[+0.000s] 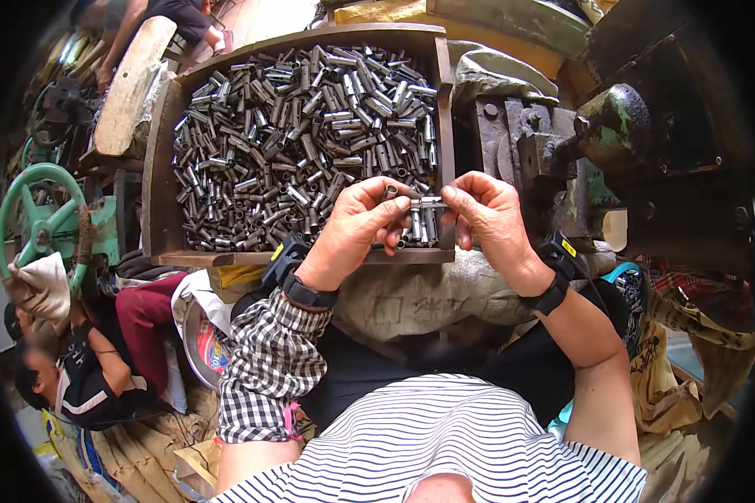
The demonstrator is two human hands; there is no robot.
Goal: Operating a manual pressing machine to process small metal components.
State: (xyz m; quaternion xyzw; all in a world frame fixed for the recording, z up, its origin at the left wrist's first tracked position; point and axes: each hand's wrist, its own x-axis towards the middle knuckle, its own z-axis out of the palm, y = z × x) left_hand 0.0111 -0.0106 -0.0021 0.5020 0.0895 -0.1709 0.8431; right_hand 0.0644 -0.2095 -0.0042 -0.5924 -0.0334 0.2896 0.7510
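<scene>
My left hand (354,228) and my right hand (493,220) meet over the near right corner of a wooden tray (277,258). Thumbs and fingertips of both are pinched on the two ends of a small metal tube (429,202), which lies roughly level between them. A second short tube (390,192) sticks up among the fingers of my left hand. Loose metal tubes (310,126), shiny and dark ones mixed, fill the tray in a heap. My left fingers partly hide the tube's left end.
On the right stands a dark, greasy machine (617,134). A green handwheel (42,214) is at far left, with a seated person (101,360) below it. A wooden board (134,88) leans beside the tray. A pale sack (419,298) lies against the tray's near side.
</scene>
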